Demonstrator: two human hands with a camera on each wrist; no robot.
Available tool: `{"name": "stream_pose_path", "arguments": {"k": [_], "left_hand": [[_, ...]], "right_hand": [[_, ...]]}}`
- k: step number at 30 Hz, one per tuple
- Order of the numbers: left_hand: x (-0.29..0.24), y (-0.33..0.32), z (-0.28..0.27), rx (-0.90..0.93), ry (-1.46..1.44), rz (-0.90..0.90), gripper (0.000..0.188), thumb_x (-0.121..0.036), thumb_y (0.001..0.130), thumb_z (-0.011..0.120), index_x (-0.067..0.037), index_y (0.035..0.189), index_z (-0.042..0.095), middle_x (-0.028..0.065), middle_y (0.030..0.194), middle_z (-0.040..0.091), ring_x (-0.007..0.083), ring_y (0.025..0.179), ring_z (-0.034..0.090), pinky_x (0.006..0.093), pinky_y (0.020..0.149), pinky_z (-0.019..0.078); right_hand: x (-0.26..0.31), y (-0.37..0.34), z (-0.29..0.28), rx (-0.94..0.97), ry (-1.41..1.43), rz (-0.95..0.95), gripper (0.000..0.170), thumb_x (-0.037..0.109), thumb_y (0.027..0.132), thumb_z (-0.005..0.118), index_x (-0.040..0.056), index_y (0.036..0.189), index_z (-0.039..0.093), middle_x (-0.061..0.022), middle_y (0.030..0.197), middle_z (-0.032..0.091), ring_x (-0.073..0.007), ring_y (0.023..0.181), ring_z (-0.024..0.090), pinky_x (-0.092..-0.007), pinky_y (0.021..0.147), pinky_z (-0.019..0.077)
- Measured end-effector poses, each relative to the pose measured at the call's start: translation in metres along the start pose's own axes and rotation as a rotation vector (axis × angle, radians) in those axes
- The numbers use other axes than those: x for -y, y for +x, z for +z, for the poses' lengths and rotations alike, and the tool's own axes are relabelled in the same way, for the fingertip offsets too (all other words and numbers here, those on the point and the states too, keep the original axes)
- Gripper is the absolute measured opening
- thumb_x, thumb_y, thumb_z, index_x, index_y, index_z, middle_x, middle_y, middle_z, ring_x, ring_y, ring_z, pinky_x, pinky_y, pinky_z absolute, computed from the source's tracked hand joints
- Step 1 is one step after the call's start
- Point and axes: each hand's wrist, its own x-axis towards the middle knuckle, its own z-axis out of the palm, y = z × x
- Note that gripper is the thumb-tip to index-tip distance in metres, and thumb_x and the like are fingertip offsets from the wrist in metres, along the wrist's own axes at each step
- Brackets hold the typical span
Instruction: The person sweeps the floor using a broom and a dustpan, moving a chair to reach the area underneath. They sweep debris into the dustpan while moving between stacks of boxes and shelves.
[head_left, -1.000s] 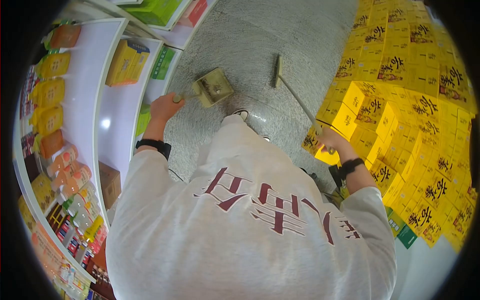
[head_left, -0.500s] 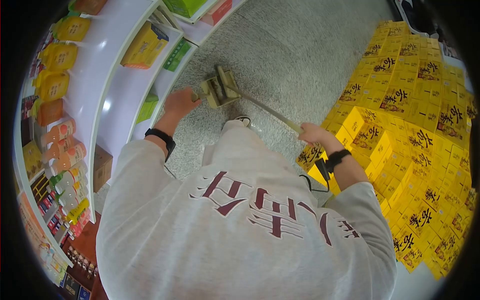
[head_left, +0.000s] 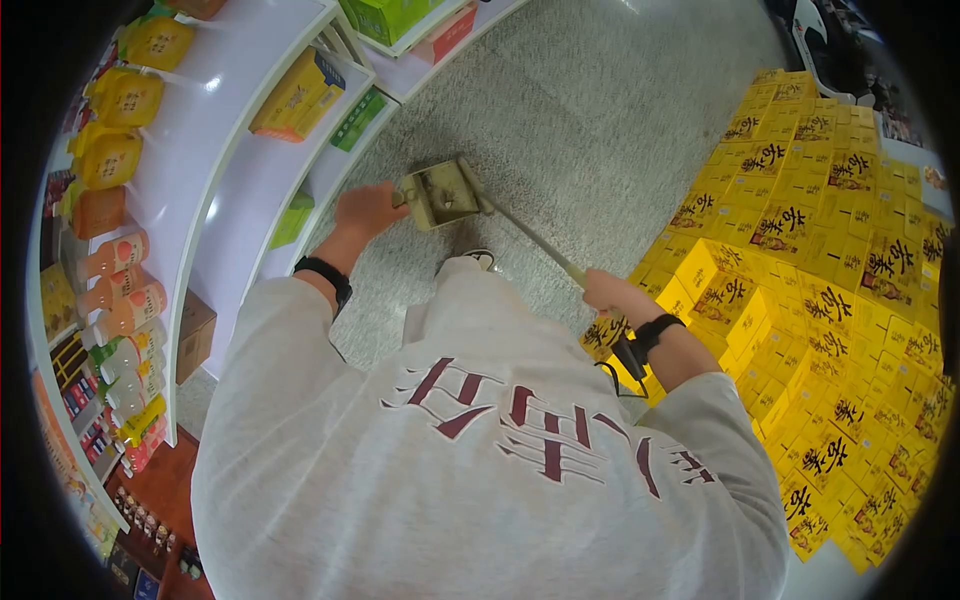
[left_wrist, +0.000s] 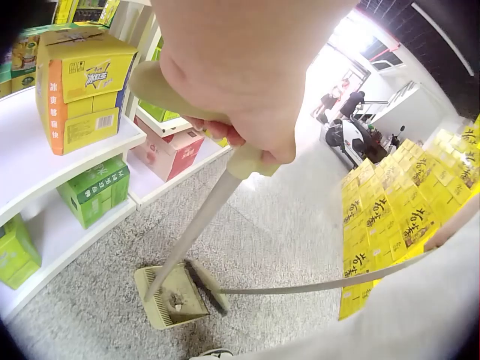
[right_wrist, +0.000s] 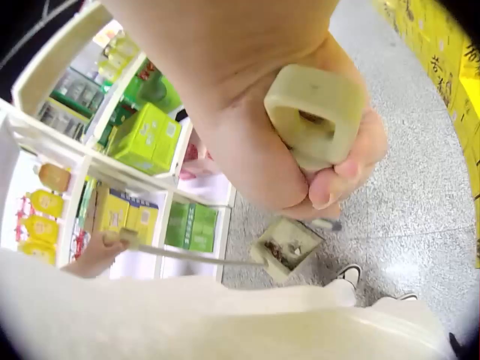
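Observation:
My left hand grips the handle of a pale, grimy long-handled dustpan, whose pan rests on the floor. Dark debris and light scraps lie inside the pan. In the right wrist view, my right hand has its fingers wrapped around the hollow, pale end of the broom handle. The broom slants from that hand toward the dustpan, its narrow head along the pan's open edge. The left wrist view shows the dark bristles right beside that edge.
White shelves with bottles and boxes line the left side. Stacked yellow cartons rise on the right. Speckled grey floor runs between them. A shoe is close to the dustpan. A parked scooter stands farther off.
The broom head swung left from the open floor to over the dustpan, then shifted to the pan's right edge. My right hand moved left and down with it. The left hand keeps its grip.

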Motion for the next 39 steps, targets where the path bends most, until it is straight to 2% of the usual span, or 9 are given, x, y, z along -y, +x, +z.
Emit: {"name": "stream_pose_path", "arguments": {"k": [4, 10, 13, 17, 22, 31, 33, 37, 39], "left_hand": [[0.000, 0.003, -0.005, -0.003, -0.011, -0.011, 0.038, -0.046, 0.076, 0.058, -0.009, 0.085, 0.059, 0.0115, 0.074, 0.063, 0.0290, 0.069, 0.062, 0.0414, 0.061, 0.0490], [-0.001, 0.009, -0.011, -0.040, -0.023, -0.008, 0.037, -0.044, 0.074, 0.059, -0.010, 0.088, 0.060, 0.0110, 0.075, 0.064, 0.0289, 0.070, 0.063, 0.0410, 0.063, 0.0505], [0.000, 0.007, -0.011, -0.006, -0.030, -0.047, 0.037, -0.044, 0.074, 0.059, -0.011, 0.089, 0.061, 0.0101, 0.075, 0.064, 0.0291, 0.070, 0.063, 0.0412, 0.063, 0.0507], [0.002, 0.010, -0.015, 0.003, -0.017, -0.051, 0.037, -0.045, 0.073, 0.060, -0.011, 0.089, 0.060, 0.0086, 0.076, 0.064, 0.0284, 0.072, 0.063, 0.0411, 0.061, 0.0501], [0.000, 0.011, -0.024, -0.025, -0.029, -0.090, 0.036, -0.045, 0.072, 0.062, -0.012, 0.085, 0.060, 0.0065, 0.076, 0.064, 0.0271, 0.073, 0.062, 0.0412, 0.061, 0.0486], [-0.004, 0.017, -0.010, -0.119, -0.007, -0.136, 0.031, -0.043, 0.069, 0.063, -0.014, 0.080, 0.058, 0.0087, 0.071, 0.063, 0.0288, 0.070, 0.061, 0.0412, 0.062, 0.0479], [-0.014, 0.026, -0.019, -0.089, -0.046, -0.180, 0.032, -0.043, 0.068, 0.063, -0.014, 0.079, 0.058, 0.0093, 0.070, 0.063, 0.0296, 0.068, 0.061, 0.0422, 0.061, 0.0479], [-0.052, 0.054, -0.039, -0.107, -0.028, -0.228, 0.033, -0.044, 0.068, 0.062, -0.013, 0.079, 0.058, 0.0094, 0.070, 0.063, 0.0297, 0.068, 0.061, 0.0423, 0.061, 0.0477], [-0.068, 0.077, -0.047, -0.106, 0.016, -0.219, 0.034, -0.045, 0.069, 0.061, -0.013, 0.080, 0.059, 0.0092, 0.071, 0.063, 0.0298, 0.069, 0.061, 0.0420, 0.061, 0.0482]], "right_hand": [[-0.021, -0.035, -0.041, 0.088, 0.114, 0.002, 0.026, 0.016, 0.079, 0.053, -0.0049, 0.095, 0.053, -0.0182, 0.069, 0.061, -0.0279, 0.061, 0.063, -0.0379, 0.050, 0.0477], [-0.029, -0.016, -0.004, -0.237, -0.161, 0.006, 0.033, 0.022, 0.080, 0.059, -0.0048, 0.097, 0.050, -0.0200, 0.075, 0.060, -0.0278, 0.058, 0.062, -0.0372, 0.051, 0.0478], [-0.003, 0.001, -0.006, -0.065, -0.209, 0.049, 0.035, 0.023, 0.081, 0.060, -0.0065, 0.098, 0.049, -0.0199, 0.075, 0.060, -0.0286, 0.056, 0.062, -0.0367, 0.051, 0.0484], [0.019, -0.014, -0.024, 0.035, 0.077, 0.098, 0.022, 0.011, 0.078, 0.052, -0.0086, 0.089, 0.055, -0.0178, 0.068, 0.061, -0.0260, 0.054, 0.061, -0.0364, 0.049, 0.0478], [-0.031, -0.029, -0.044, 0.178, 0.344, 0.060, 0.028, 0.016, 0.075, 0.058, -0.0071, 0.091, 0.056, -0.0123, 0.062, 0.058, -0.0218, 0.047, 0.056, -0.0330, 0.046, 0.0452], [-0.146, -0.046, -0.076, -0.169, 0.361, -0.064, 0.038, 0.011, 0.067, 0.066, -0.0031, 0.101, 0.059, -0.0099, 0.062, 0.057, -0.0164, 0.045, 0.053, -0.0313, 0.044, 0.0425], [-0.172, -0.034, -0.088, -0.339, 0.223, -0.232, 0.038, 0.009, 0.067, 0.064, -0.0039, 0.102, 0.058, -0.0127, 0.065, 0.058, -0.0192, 0.050, 0.056, -0.0320, 0.047, 0.0444], [-0.209, -0.002, -0.127, -0.307, 0.125, -0.256, 0.037, 0.008, 0.067, 0.062, -0.0042, 0.102, 0.057, -0.0170, 0.069, 0.060, -0.0250, 0.056, 0.059, -0.0343, 0.051, 0.0463], [-0.203, 0.002, -0.163, -0.274, 0.096, -0.129, 0.025, 0.009, 0.068, 0.057, -0.0039, 0.089, 0.058, -0.0261, 0.087, 0.059, -0.0410, 0.088, 0.056, -0.0423, 0.075, 0.0455]]}}
